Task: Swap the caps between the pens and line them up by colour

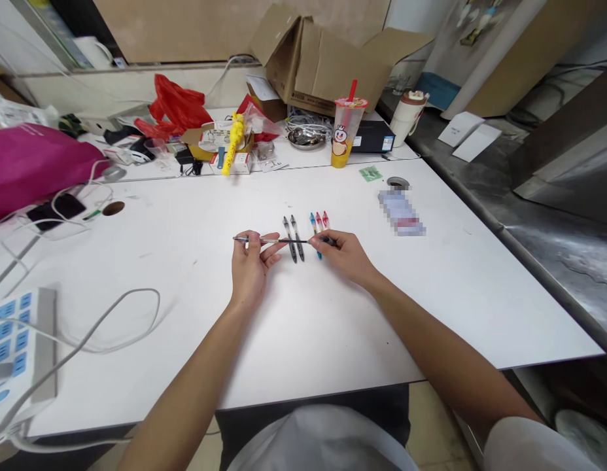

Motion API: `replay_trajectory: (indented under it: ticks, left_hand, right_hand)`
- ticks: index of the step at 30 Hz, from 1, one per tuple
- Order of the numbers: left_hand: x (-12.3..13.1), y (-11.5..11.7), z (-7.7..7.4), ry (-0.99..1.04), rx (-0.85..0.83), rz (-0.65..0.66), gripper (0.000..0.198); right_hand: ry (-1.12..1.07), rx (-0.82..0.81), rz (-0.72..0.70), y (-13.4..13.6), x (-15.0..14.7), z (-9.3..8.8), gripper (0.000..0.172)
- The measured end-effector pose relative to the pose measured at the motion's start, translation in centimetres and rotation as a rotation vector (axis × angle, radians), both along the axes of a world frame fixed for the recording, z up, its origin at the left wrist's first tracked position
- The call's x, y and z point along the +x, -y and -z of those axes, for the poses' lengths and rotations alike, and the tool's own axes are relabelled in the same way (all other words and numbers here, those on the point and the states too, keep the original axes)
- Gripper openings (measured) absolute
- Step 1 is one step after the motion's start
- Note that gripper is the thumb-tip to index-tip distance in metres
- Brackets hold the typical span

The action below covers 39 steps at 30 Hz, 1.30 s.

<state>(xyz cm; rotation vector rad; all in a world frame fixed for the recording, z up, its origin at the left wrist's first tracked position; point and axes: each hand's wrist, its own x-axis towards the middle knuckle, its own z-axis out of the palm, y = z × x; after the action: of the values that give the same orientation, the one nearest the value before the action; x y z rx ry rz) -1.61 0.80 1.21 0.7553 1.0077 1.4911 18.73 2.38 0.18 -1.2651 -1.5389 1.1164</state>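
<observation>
My left hand (252,265) pinches the clear front part of a pen (270,241) between thumb and fingers. A thin dark refill (296,242) spans the gap between my hands. At its right end, my right hand (343,255) grips a dark pen barrel (329,240). Two black pens (294,239) lie side by side on the white table (303,340), just under and behind the refill. Beside them, a blue pen (312,221) and two red pens (322,219) lie partly hidden by my right hand.
A drink cup (340,140) with a red straw stands at the back, near a metal bowl (306,137) and a cardboard box (328,62). Tape (398,184) and a blurred-out item (402,214) lie right. A power strip (38,340) and cables are left.
</observation>
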Motion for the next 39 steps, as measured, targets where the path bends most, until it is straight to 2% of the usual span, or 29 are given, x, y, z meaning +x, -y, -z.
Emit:
replay_trajectory:
  ticks: [7,15,22,29,32,35,39]
  left_hand:
    - [0.2,0.1,0.1,-0.042,-0.012,-0.012,0.03]
    - [-1.6,-0.7,-0.6,-0.036,-0.045,-0.156,0.023]
    - [-0.4,0.0,-0.6,-0.056,-0.019,-0.077,0.029]
    - [1.2,0.8,0.1,-0.018,-0.057,0.077,0.029]
    - [1.0,0.7,0.2,-0.004,-0.054,0.066,0.028]
    - [0.5,0.4,0.1,0.009,-0.052,0.025,0.026]
    - [0.1,0.1,0.1,0.009,-0.034,0.003,0.026]
  right_hand:
    - [-0.001,0.029,0.048,-0.3,0.2,0.5,0.037]
    - [-0.008,0.034,0.078,-0.8,1.5,-0.6,0.041]
    - [0.019,0.019,0.035,-0.7,1.2,-0.6,0.037]
    - [0.069,-0.003,-0.055,0.5,-0.1,-0.7,0.038]
    - [0.062,0.06,-0.096,0.7,-0.1,-1.2,0.042]
    - [0.056,0.129,-0.048,0.5,0.4,-1.5,0.037]
    - [0.068,0.091,0.004,0.2,1.0,-1.6,0.029]
